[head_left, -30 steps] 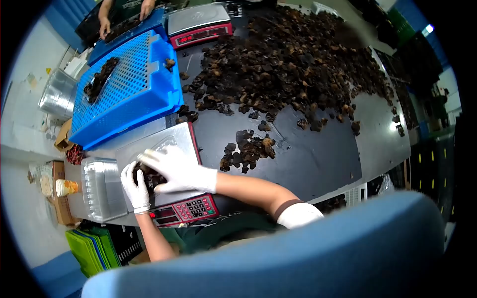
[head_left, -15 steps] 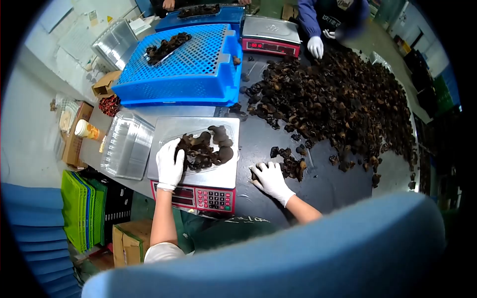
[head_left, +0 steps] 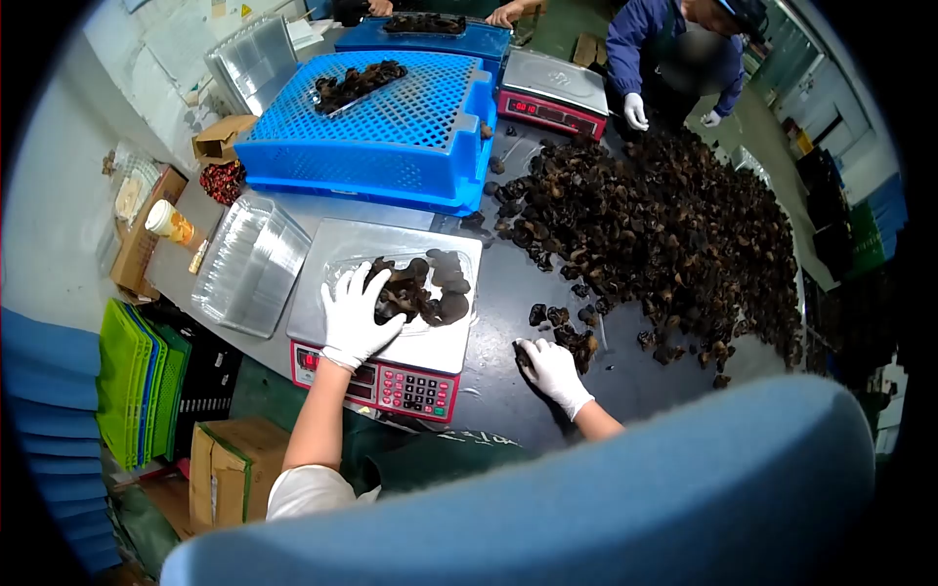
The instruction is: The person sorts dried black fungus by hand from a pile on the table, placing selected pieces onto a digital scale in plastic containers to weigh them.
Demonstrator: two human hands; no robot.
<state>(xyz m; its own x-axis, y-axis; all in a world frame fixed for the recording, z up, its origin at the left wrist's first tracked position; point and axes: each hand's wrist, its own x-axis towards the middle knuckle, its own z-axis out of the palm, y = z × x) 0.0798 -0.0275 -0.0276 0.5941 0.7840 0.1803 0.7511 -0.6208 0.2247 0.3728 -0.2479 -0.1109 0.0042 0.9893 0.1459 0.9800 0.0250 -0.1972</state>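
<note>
A clear plastic tray [head_left: 422,329] holding dark wood ear mushrooms [head_left: 451,283] lies on the silver top of a red weighing scale [head_left: 459,356]. My left hand [head_left: 354,317], in a white glove, rests over the tray's left side with its fingers spread, touching the mushrooms there. To the right of the scale, my gloved right hand [head_left: 555,373] is low over the dark table, fingers curled round a dark piece of wood ear mushroom [head_left: 523,359] that shows at the fingertips. A few loose mushrooms lie just beyond that hand.
A large heap of wood ear mushrooms [head_left: 655,230] covers the table's right side. Beyond my scale stand an upturned blue crate [head_left: 352,161] and a second scale [head_left: 552,109]. Stacked clear trays [head_left: 249,264] and a cup [head_left: 174,223] are at left. A co-worker's gloved hand [head_left: 635,112] is by the heap.
My left hand has spread its fingers and moved further over the tray. My right hand's fingers have drawn together around the dark piece. The view has shifted slightly, and the far co-worker leans in more.
</note>
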